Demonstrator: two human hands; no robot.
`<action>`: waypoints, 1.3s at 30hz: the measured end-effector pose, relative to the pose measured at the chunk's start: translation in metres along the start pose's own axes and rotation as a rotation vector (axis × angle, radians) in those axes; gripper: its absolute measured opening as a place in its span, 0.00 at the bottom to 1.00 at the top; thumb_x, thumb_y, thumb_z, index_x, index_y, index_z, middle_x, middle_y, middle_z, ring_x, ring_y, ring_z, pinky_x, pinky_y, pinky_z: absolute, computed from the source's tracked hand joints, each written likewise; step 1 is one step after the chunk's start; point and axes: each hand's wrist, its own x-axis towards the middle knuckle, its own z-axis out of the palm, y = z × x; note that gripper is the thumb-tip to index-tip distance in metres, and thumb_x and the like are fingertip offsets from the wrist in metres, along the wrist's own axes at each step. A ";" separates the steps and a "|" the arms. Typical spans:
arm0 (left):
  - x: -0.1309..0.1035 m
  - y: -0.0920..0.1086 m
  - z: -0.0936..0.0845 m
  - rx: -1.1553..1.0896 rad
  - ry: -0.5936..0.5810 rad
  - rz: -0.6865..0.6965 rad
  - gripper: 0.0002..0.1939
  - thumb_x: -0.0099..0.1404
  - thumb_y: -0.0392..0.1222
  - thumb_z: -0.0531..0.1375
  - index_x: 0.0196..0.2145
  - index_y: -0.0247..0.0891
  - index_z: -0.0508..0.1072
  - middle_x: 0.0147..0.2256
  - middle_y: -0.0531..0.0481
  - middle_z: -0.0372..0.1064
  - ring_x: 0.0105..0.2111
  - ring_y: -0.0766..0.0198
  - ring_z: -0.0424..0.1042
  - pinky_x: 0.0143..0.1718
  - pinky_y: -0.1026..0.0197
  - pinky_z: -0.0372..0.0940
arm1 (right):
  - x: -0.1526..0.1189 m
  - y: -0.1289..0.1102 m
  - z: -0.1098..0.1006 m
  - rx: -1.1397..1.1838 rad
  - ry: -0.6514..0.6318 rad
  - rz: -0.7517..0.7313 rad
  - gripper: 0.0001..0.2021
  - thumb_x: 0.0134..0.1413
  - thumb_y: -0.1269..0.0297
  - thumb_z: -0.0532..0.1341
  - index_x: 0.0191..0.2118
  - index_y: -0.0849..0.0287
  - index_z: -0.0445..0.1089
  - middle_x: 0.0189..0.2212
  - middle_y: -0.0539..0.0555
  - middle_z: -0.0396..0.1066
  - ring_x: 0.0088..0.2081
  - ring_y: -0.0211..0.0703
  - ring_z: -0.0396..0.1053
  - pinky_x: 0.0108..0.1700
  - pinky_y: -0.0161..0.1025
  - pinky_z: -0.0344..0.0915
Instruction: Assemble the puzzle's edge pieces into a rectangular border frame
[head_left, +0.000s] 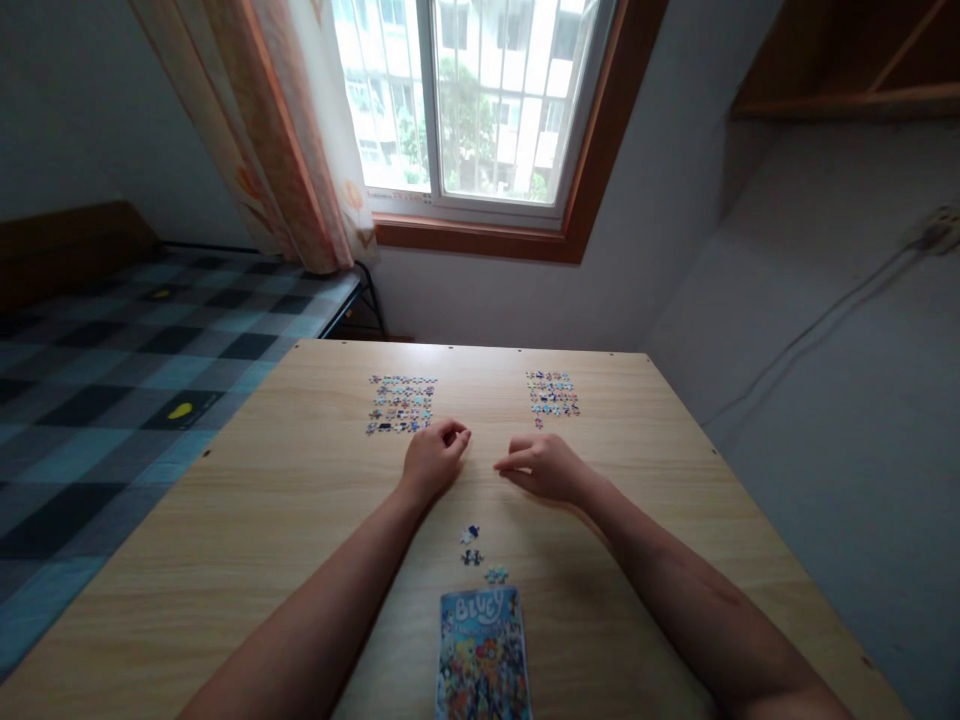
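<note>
My left hand (436, 457) rests over the middle of the table with its fingers curled together, beside the lower right corner of a block of jigsaw puzzle pieces (402, 402) laid in rows. Across a small gap, my right hand (546, 467) has thumb and forefinger pinched, below a second block of puzzle pieces (553, 393). Whatever either hand may hold is too small or hidden to make out. Between my forearms lie a dark blue and white piece (470, 534), a black and white piece (472, 557) and a light blue piece (496, 575).
Nearest me on the wooden table (300, 520) lies a colourful picture sheet or box lid marked "Bluey" (484, 655). A bed with a checked cover (112, 350) stands at the left. Beyond the table are a curtain (277, 130) and a barred window (480, 110).
</note>
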 end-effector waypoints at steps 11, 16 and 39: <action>-0.001 0.004 -0.002 -0.018 0.007 -0.003 0.12 0.62 0.47 0.58 0.30 0.38 0.78 0.23 0.52 0.69 0.25 0.64 0.67 0.30 0.62 0.56 | 0.011 -0.042 0.004 -0.094 -0.301 -0.159 0.10 0.63 0.64 0.59 0.37 0.51 0.79 0.31 0.49 0.75 0.30 0.36 0.69 0.31 0.35 0.54; 0.000 0.001 -0.002 -0.013 -0.003 0.004 0.13 0.63 0.48 0.57 0.30 0.38 0.78 0.23 0.52 0.70 0.25 0.63 0.67 0.30 0.62 0.57 | 0.009 -0.017 -0.017 -0.244 -0.318 0.020 0.11 0.60 0.69 0.58 0.33 0.53 0.78 0.31 0.50 0.75 0.31 0.37 0.69 0.32 0.34 0.54; 0.002 -0.001 -0.003 0.010 0.007 0.000 0.14 0.62 0.49 0.57 0.30 0.39 0.78 0.21 0.53 0.69 0.25 0.63 0.68 0.29 0.62 0.57 | -0.020 0.035 -0.037 -0.423 -0.195 0.576 0.15 0.68 0.61 0.52 0.40 0.52 0.77 0.43 0.53 0.77 0.42 0.41 0.73 0.39 0.33 0.60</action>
